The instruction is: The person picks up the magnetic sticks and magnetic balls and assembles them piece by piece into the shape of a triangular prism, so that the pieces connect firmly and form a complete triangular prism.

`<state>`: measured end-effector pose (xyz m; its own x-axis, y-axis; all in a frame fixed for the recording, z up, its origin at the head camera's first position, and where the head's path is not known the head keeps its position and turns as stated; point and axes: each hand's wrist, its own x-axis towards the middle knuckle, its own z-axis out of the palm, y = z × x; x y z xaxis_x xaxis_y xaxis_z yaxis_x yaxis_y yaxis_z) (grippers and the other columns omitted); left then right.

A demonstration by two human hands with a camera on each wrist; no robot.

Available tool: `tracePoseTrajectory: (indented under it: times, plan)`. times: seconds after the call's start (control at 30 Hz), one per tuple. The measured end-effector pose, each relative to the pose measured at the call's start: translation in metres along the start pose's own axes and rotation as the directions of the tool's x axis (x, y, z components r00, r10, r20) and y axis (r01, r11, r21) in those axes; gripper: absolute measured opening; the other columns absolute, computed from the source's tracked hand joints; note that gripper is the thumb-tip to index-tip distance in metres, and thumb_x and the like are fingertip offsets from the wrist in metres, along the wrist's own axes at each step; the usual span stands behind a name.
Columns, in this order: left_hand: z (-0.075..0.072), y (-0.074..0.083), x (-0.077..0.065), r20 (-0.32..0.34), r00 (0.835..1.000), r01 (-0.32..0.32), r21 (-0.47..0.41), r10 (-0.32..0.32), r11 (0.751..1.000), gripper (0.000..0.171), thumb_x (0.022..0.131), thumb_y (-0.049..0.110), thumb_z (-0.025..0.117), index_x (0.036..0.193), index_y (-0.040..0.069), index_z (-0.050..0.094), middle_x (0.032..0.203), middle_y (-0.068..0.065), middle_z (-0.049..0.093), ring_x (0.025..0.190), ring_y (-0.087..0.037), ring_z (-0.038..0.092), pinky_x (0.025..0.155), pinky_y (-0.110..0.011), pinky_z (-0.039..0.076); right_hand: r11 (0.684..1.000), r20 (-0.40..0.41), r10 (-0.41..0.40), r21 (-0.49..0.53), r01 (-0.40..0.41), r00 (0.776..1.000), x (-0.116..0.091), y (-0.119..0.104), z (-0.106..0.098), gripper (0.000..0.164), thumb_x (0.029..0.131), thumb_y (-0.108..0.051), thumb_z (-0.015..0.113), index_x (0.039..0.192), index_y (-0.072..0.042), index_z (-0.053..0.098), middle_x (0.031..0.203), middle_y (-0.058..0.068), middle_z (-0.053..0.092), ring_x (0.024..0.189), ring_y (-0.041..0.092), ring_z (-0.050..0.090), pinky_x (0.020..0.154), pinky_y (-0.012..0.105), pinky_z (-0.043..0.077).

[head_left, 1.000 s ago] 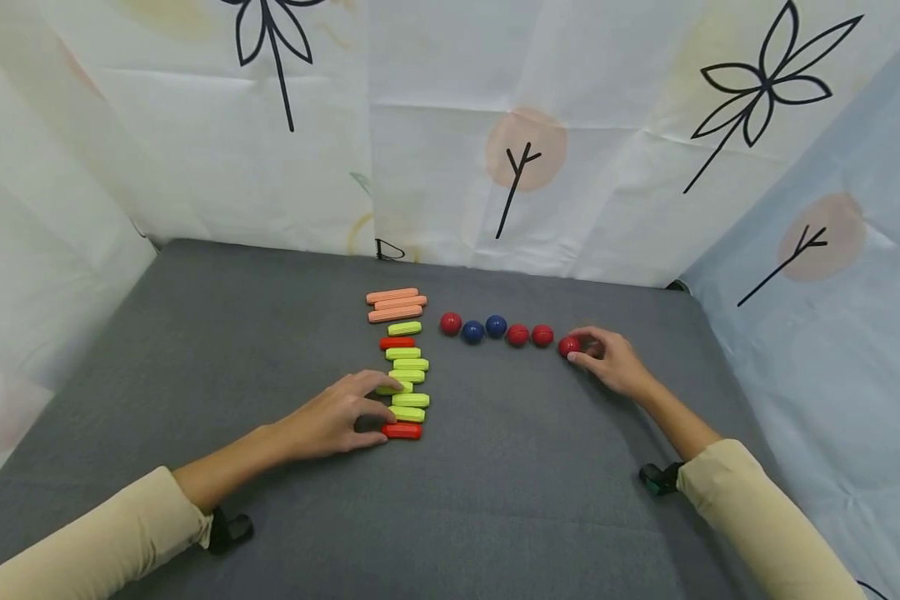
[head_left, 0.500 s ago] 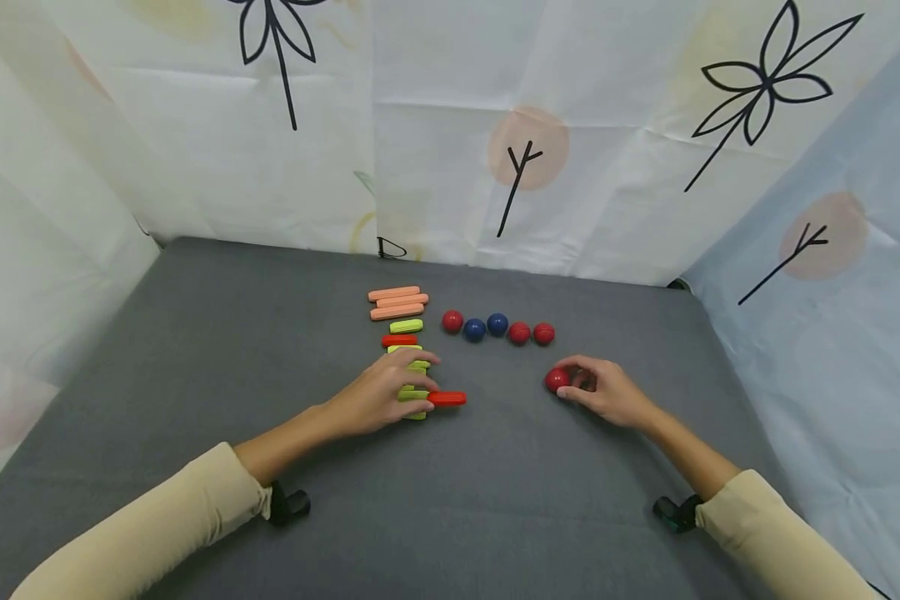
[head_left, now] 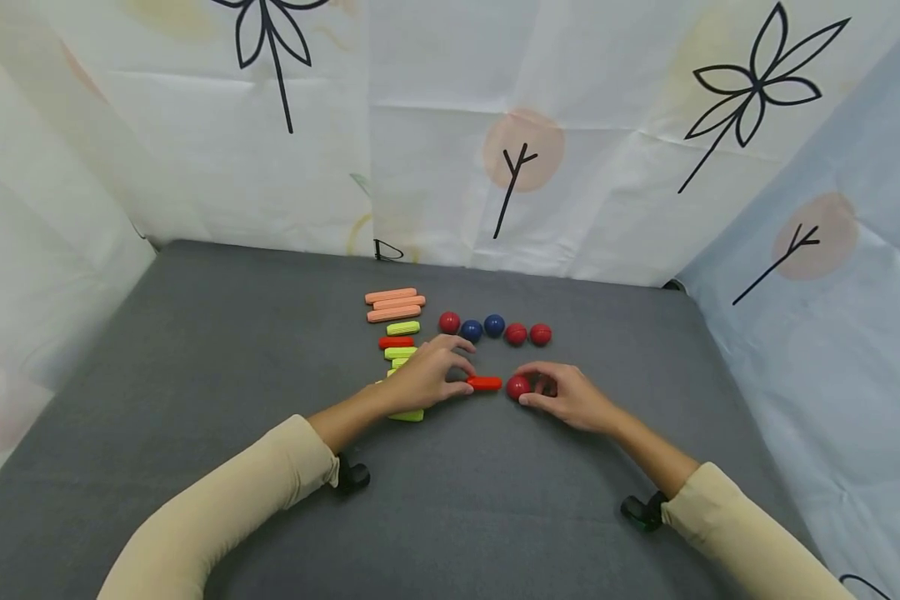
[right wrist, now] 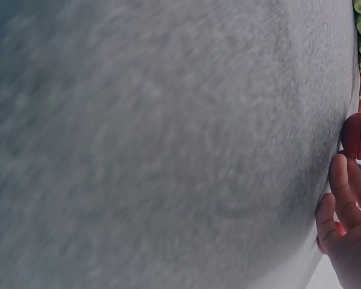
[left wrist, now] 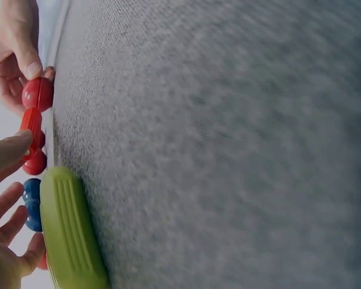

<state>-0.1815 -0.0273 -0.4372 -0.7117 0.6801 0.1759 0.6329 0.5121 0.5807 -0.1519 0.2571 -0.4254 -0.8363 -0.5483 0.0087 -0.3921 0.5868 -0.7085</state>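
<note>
My left hand point(head_left: 433, 373) pinches a short red ridged rod point(head_left: 485, 383) at one end, its other fingers spread. The rod points toward a red ball point(head_left: 517, 387) that my right hand point(head_left: 570, 400) holds between thumb and fingers. Rod and ball lie nearly in line, a narrow gap between them in the head view. In the left wrist view they overlap, so I cannot tell there whether they touch. A yellow-green rod point(left wrist: 69, 235) lies close by the left hand. Only part of the right hand point(right wrist: 355, 241) shows in the right wrist view.
A column of yellow-green rods point(head_left: 405, 414), partly behind the left hand, continues up to another red rod point(head_left: 396, 342) and several orange rods point(head_left: 393, 314). Red balls point(head_left: 540, 334) and blue balls point(head_left: 494, 325) stand in a row behind the hands on the grey cloth point(head_left: 450, 517).
My left hand has picked up the near red rod from the column and carried it right. My right hand has brought the red ball left and nearer, toward the rod.
</note>
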Motion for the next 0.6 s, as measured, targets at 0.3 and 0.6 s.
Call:
tracePoseTrajectory:
  times: [0.3,0.6]
  plan:
    - [0.002,0.001,0.005,0.025,1.000,0.006,0.007,-0.007,1.000,0.021,0.089,0.023,0.078,0.107,0.013,0.077,0.134,-0.008,0.058,0.129,-0.026,0.047,0.104,-0.052,0.039,1.000,-0.004,-0.015,-0.005,0.015,1.000,0.006,-0.003,0.004,0.033,0.091,-0.017,0.075,0.121,-0.006,0.066,0.084,-0.001,0.066,0.067,0.013,0.057,0.060,0.026,0.046]
    - [-0.014,-0.014,0.006,-0.092,0.996,0.003,-0.057,-0.008,0.998,0.018,0.087,0.016,0.079,0.102,0.008,0.076,0.124,-0.010,0.062,0.117,-0.025,0.055,0.101,-0.044,0.045,1.000,0.012,-0.008,-0.001,0.008,1.000,0.006,-0.003,0.002,0.035,0.091,-0.016,0.074,0.123,-0.005,0.066,0.088,0.000,0.066,0.071,0.013,0.058,0.063,0.026,0.046]
